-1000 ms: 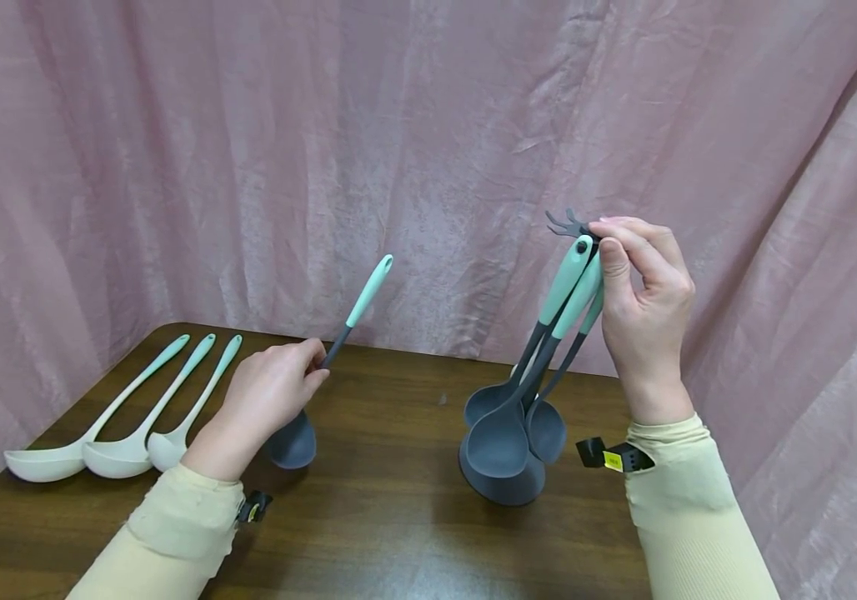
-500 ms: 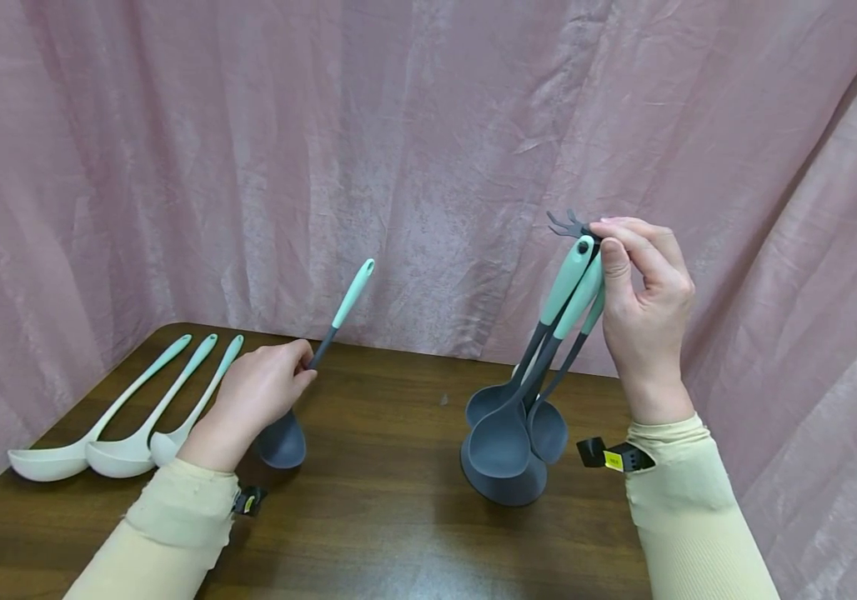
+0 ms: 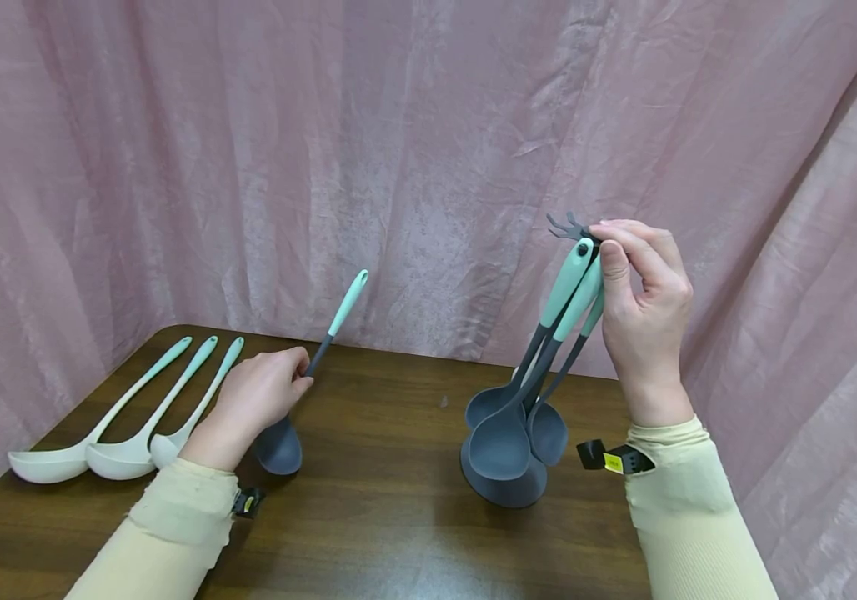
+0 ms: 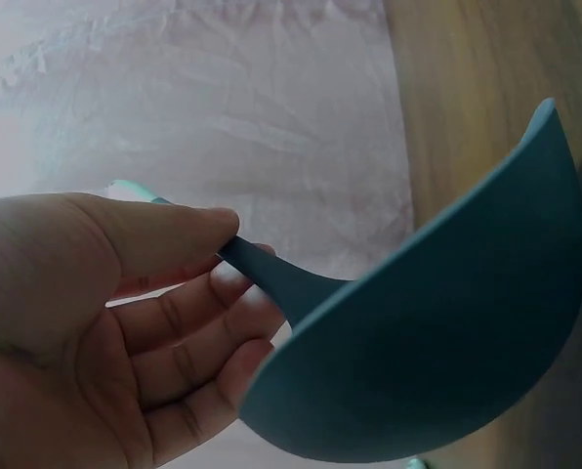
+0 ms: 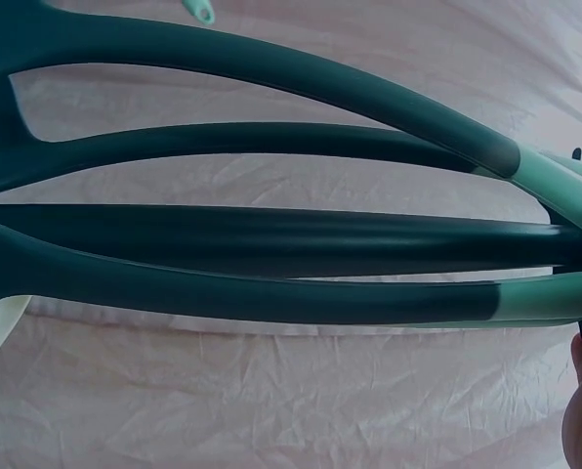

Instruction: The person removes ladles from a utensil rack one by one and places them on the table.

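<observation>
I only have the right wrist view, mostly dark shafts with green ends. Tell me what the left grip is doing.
Observer: The left grip holds a dark ladle by its shaft.

Operator: Report what lies to the left of it.

Observer: Three pale ladles with green handles lie side by side on the table.

Operator: Now place the right grip for me; I get only a sliver at the edge.

Observer: The right grip pinches the top of the dark rack.
</observation>
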The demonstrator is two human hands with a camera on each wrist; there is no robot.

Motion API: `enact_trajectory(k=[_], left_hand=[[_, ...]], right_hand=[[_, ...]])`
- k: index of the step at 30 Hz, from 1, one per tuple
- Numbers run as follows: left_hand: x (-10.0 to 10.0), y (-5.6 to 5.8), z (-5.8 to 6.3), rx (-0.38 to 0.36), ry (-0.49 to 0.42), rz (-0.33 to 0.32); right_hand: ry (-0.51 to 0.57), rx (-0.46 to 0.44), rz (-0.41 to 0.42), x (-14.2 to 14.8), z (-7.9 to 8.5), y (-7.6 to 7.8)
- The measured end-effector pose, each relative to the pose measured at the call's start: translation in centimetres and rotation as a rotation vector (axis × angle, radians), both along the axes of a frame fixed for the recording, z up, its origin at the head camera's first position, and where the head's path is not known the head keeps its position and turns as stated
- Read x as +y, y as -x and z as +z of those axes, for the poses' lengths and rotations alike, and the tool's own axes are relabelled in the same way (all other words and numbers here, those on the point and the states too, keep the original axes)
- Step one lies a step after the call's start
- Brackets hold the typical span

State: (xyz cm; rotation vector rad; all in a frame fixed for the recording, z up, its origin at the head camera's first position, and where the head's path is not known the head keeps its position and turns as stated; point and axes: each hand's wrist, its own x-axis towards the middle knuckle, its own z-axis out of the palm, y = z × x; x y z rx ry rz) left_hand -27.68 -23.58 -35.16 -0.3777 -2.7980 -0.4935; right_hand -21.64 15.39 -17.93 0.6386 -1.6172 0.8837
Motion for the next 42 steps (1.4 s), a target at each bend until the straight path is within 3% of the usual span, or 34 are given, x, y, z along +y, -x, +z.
enact_trajectory(k=[8,19,25,36,42], left_hand=[[-0.8,0.5,-0.9,-0.022,0.009,-0.002],[-2.4,1.3,-2.0,-0.046,0.014,0.044],[-3.1,1.5,-2.3,-0.074,0.012,0.066],[-4.3,2.0,-2.6,-0.090,0.003,0.087],[-5.1,2.3,-2.7,-0.141,-0.005,0.091]], right_hand=[[-0.004,-0.010,-0.009,-0.1,0.0,-0.2],[-0.012,-0.017,-0.009,-0.1,-0.1,0.1],[-0.015,-0.023,-0.019,0.4,-0.4,0.6],[-0.017,-0.025,-0.012,-0.3,-0.1,-0.3],[-0.014,-0.024,-0.013,-0.3,-0.2,-0.1]])
